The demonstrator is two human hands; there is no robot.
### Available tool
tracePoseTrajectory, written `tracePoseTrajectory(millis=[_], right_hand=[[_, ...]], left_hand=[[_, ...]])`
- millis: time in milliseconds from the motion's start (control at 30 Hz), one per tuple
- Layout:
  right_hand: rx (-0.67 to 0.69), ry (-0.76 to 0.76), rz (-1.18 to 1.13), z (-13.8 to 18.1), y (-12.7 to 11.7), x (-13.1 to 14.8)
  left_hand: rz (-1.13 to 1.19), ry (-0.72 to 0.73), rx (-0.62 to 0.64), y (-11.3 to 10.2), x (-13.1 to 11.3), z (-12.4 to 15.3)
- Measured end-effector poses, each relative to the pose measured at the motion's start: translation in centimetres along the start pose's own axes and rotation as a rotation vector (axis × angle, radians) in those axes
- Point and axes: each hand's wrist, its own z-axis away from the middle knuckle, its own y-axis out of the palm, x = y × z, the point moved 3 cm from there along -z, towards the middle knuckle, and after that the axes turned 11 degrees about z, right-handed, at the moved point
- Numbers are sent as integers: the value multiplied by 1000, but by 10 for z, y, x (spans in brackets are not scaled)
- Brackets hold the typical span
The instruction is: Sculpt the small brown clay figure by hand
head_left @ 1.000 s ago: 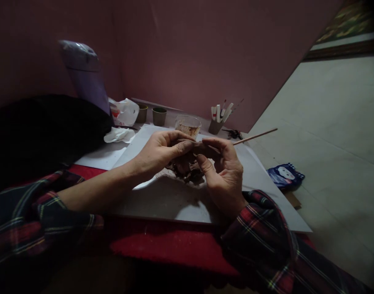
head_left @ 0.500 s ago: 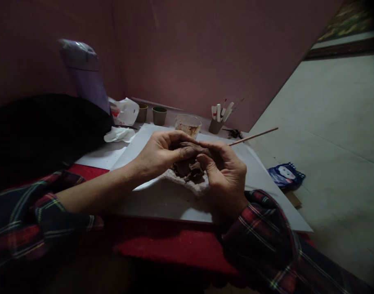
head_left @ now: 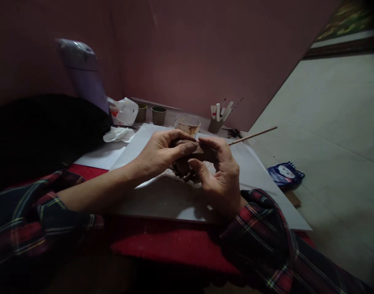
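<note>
Left hand: brown clay piece pinched by thumb and fingers
Right hand: piece's other end pinched
Glass: seen behind

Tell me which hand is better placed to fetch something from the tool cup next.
Right, most likely. The right hand is nearer the tool cup, which stands beyond it; the left hand would reach across. Both hold brown clay, so the right must let go first.
</note>
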Motion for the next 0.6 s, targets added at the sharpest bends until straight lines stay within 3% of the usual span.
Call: tracePoseTrajectory(millis=[233,467,600], right_hand=[[-2,99,-26,-1,1,-6],[-75,63,-50,-1,-2,-3],[-66,55,-13,-1,-1,-3]], left_hand=[[-41,4,47,-1,3,1],[-89,84,39,-3,1,1],[-66,60,50,-4,5,-1]])
